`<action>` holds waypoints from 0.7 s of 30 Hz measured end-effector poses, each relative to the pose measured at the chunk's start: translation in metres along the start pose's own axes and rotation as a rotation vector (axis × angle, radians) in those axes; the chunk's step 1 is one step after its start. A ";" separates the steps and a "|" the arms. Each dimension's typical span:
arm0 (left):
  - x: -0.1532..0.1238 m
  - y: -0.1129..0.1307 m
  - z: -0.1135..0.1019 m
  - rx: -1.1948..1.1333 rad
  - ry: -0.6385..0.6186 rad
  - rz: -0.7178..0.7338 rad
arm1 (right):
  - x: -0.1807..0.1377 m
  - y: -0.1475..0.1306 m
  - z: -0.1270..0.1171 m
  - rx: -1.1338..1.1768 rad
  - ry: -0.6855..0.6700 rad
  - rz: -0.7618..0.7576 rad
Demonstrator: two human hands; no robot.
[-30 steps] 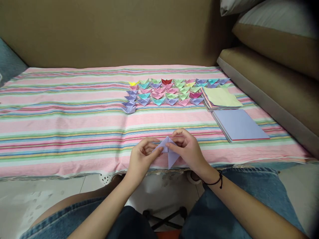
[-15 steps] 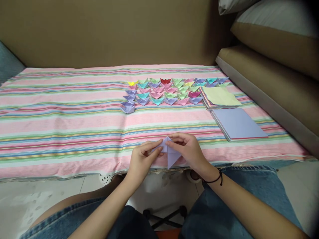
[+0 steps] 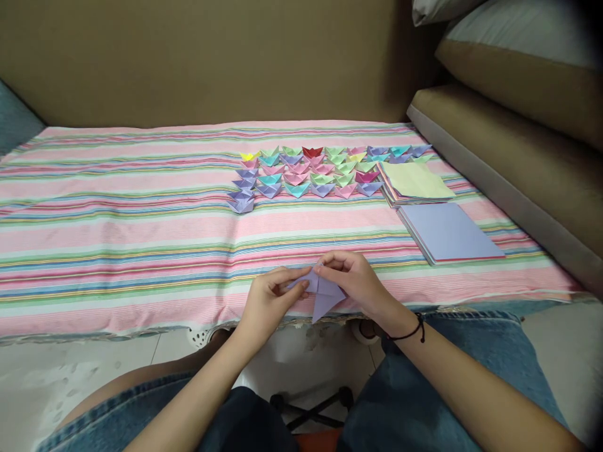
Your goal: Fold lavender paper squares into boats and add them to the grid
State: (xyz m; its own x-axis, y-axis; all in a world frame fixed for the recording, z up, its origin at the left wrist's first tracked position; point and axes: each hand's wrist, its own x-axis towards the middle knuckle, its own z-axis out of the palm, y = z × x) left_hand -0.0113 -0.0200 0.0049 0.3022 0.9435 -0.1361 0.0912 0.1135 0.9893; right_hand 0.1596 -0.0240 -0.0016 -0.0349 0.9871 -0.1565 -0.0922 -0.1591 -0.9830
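Observation:
A partly folded sheet of lilac origami paper (image 3: 326, 302) is held between my two hands, just over the near edge of the cloth. My left hand (image 3: 269, 294) pinches its left side between thumb and fingers. With thumb and fingertips, my right hand (image 3: 354, 276) grips the top of the paper near its upper point. One pointed flap hangs down below, and a crease runs down the middle. My fingers hide part of the left side and the upper right edge.
Rows of small folded paper boats (image 3: 296, 177) in many colours stand beyond my hands. To their right lie a stack of paper with a yellow top sheet (image 3: 417, 181) and a stack topped by lilac paper (image 3: 450, 232). Brown cushions (image 3: 509, 138) border the right side of the striped cloth (image 3: 117, 251).
My right fingers have moved up toward the top point of the lilac paper. The paper has tilted a little, its lower flap swinging slightly left. Boats and stacks stay put.

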 end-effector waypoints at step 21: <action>-0.001 0.004 0.008 -0.233 0.055 -0.133 | -0.005 -0.007 0.010 0.148 0.131 -0.017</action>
State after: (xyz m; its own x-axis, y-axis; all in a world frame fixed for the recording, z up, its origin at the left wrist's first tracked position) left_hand -0.0031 -0.0229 0.0086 0.2493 0.9304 -0.2686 -0.0962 0.2997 0.9492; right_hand 0.1505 -0.0277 0.0074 0.0966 0.9822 -0.1609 -0.2376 -0.1342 -0.9621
